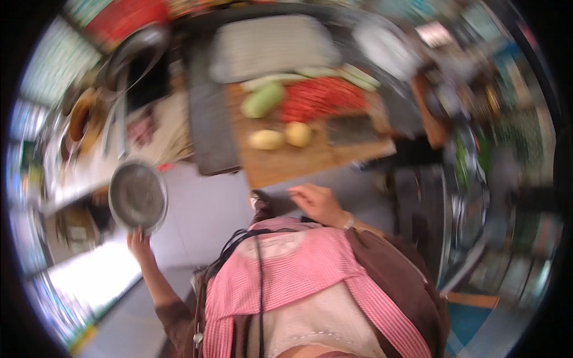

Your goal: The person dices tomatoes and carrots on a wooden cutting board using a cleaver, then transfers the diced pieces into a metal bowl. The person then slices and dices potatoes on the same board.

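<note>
Out to my left, my left hand (139, 246) grips the near rim of a round metal bowl (138, 194). The bowl is tipped, and its grey inside faces me. My right hand (317, 204) hovers in front of my apron (286, 268), loosely curled with nothing visible in it. Past it lies a wooden cutting board (286, 168). On the board are two peeled potatoes (267, 139), a pale green gourd (263, 100), a heap of orange-red shreds (324, 98) and a cleaver (351, 130). Pale green strips (360, 77) lie along the far side.
Behind the board sits a wide pale rectangular tray or block (275, 47), blurred. A whitish plastic-looking item (388, 47) is at the back right. At left, a pan or lid (138, 53) and a pinkish lump (142, 127) are on a light counter (168, 129). Grey floor (201, 223) shows below.
</note>
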The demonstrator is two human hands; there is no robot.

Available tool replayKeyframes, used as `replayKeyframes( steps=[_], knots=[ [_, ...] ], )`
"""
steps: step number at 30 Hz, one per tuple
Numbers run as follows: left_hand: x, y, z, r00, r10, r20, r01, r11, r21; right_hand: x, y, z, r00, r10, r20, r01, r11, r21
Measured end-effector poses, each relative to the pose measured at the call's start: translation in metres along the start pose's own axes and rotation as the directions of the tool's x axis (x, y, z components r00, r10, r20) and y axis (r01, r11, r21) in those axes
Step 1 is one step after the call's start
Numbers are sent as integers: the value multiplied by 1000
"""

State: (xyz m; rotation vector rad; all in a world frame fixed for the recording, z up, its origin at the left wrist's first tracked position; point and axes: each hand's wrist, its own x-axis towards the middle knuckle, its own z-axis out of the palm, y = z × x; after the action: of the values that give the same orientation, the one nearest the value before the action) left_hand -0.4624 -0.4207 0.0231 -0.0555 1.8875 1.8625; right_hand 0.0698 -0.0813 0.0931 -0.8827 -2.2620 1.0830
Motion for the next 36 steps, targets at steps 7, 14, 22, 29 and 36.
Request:
replayKeyframes(
  steps=[7,14,22,29,36],
  knots=[
    [-119,33,154,804,-44,593,-114,967,226,-92,-14,-14,980,199,15,-192,922,337],
    [-251,-35,343,351,-270,897,-339,856,390,-240,-7,-50,825,397,-401,-190,864,466],
    [-495,-140,458,-183,-668,721,-550,678,488,-445,29,-32,84,917,-390,-353,394,849],
    [-598,-189,462,-486,-716,501,-547,697,464,-641,77,13,-228,961,-157,462,249,852],
    [-562,-201,490,-448,-755,479,-610,650,454,-694,99,-20,-252,958,-137,693,277,665]
  ],
)
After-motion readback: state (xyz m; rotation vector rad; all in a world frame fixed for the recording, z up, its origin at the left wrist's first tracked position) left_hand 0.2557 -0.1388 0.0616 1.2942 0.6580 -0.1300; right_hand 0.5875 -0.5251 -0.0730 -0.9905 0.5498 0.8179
